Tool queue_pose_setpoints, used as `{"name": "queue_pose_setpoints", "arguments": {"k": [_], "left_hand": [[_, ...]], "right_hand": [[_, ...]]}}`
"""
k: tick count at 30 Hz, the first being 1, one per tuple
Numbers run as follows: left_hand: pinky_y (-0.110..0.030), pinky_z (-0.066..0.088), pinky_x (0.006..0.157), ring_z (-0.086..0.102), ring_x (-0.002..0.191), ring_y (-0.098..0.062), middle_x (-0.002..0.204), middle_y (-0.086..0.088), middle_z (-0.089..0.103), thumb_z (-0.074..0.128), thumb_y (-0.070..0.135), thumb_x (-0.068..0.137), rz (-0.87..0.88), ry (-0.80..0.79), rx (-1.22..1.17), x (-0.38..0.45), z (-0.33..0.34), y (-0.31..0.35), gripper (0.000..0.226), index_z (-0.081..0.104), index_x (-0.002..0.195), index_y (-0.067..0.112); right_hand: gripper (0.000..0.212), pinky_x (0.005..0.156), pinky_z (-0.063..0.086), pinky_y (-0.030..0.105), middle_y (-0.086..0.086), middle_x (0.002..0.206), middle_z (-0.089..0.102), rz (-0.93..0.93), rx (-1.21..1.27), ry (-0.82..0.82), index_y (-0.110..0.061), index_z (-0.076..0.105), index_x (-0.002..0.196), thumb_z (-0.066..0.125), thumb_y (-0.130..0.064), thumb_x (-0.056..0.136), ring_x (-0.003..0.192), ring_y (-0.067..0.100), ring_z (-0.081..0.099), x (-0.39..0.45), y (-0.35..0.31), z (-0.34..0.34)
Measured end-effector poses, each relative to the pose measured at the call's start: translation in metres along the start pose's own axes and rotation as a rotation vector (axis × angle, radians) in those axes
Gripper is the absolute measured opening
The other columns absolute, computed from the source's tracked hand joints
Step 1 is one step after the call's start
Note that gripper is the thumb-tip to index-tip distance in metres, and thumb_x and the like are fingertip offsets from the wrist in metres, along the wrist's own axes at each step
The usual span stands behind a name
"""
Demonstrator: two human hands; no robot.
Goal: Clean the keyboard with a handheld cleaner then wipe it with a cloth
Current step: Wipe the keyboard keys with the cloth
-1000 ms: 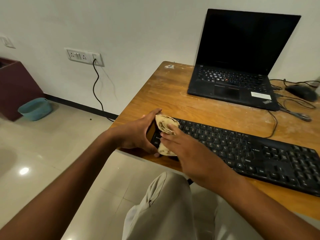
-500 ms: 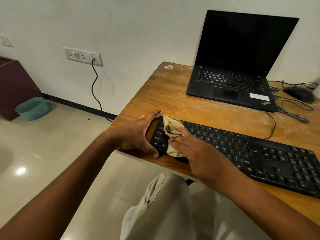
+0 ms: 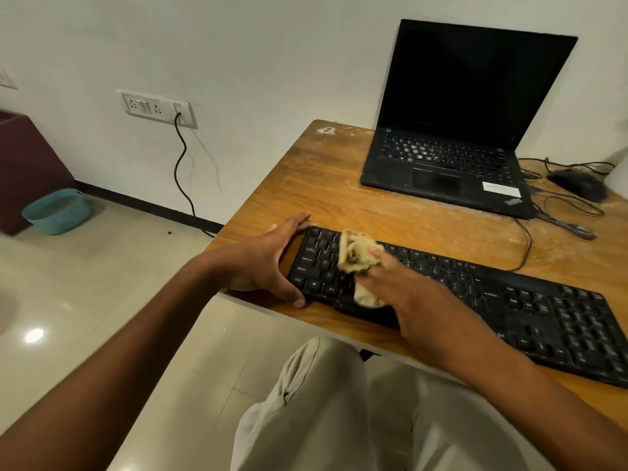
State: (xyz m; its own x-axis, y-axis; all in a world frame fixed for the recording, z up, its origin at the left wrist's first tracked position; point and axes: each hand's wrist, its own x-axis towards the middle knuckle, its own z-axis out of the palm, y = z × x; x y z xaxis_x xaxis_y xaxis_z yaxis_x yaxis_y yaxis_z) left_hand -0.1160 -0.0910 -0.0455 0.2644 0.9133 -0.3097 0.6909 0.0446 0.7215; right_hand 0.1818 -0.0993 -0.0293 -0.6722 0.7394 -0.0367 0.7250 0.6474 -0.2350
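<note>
A long black keyboard (image 3: 509,311) lies along the near edge of the wooden desk (image 3: 339,198). My left hand (image 3: 268,263) grips its left end, thumb at the front edge and fingers at the back. My right hand (image 3: 401,294) presses a crumpled beige cloth (image 3: 356,260) onto the keys left of the middle, with straight fingers on top of it. The lower part of the cloth hangs over the keyboard's front rim. No handheld cleaner is in view.
An open black laptop (image 3: 448,164) stands at the back of the desk, with a black mouse (image 3: 577,180) and loose cables (image 3: 560,222) to its right. A teal basket (image 3: 56,210) and a dark red cabinet (image 3: 23,171) are on the floor at left. My knees are under the desk edge.
My right hand has slid the cloth to the right along the keys, away from the left end. My left hand has stayed on the keyboard's left end.
</note>
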Motion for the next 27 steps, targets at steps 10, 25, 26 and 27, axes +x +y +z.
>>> {"name": "queue_pose_setpoints", "arguments": {"k": [10, 25, 26, 27], "left_hand": [[-0.044, 0.044, 0.114, 0.041, 0.138, -0.021, 0.159, 0.007, 0.03, 0.101, 0.047, 0.046, 0.009, 0.008, 0.02, 0.0, 0.0, 0.0, 0.148, -0.002, 0.151, 0.062], [-0.045, 0.037, 0.118, 0.035, 0.143, -0.021, 0.162, 0.007, 0.028, 0.1, 0.048, 0.047, 0.001, 0.015, 0.051, -0.004, -0.001, 0.006, 0.148, -0.004, 0.153, 0.059], [-0.048, 0.034, 0.12, 0.03, 0.147, -0.024, 0.163, 0.005, 0.026, 0.1, 0.051, 0.045, -0.006, 0.018, 0.047, -0.004, -0.001, 0.006, 0.148, -0.004, 0.151, 0.062], [-0.051, 0.031, 0.121, 0.025, 0.15, -0.026, 0.165, 0.004, 0.024, 0.099, 0.054, 0.044, -0.013, 0.02, 0.047, -0.005, 0.0, 0.007, 0.148, -0.004, 0.15, 0.064]], "right_hand": [[0.068, 0.12, 0.021, 0.034, -0.001, 0.164, 0.029, -0.256, 0.059, 0.103, -0.015, 0.04, 0.154, 0.045, 0.014, 0.092, 0.154, 0.009, -0.003, -0.006, -0.025, 0.018], [0.076, 0.124, 0.027, 0.041, -0.014, 0.164, 0.01, -0.154, -0.003, 0.036, -0.028, 0.031, 0.156, 0.042, 0.011, 0.092, 0.154, 0.007, -0.002, -0.015, -0.017, 0.007], [0.082, 0.126, 0.022, 0.038, -0.021, 0.161, -0.004, -0.065, 0.004, -0.018, -0.036, 0.022, 0.157, 0.043, 0.012, 0.093, 0.152, 0.003, -0.005, -0.015, -0.008, 0.0], [0.085, 0.126, 0.019, 0.036, -0.024, 0.159, -0.008, 0.0, 0.001, -0.037, -0.038, 0.019, 0.158, 0.042, 0.012, 0.093, 0.15, 0.0, -0.007, -0.011, -0.003, -0.007]]}}
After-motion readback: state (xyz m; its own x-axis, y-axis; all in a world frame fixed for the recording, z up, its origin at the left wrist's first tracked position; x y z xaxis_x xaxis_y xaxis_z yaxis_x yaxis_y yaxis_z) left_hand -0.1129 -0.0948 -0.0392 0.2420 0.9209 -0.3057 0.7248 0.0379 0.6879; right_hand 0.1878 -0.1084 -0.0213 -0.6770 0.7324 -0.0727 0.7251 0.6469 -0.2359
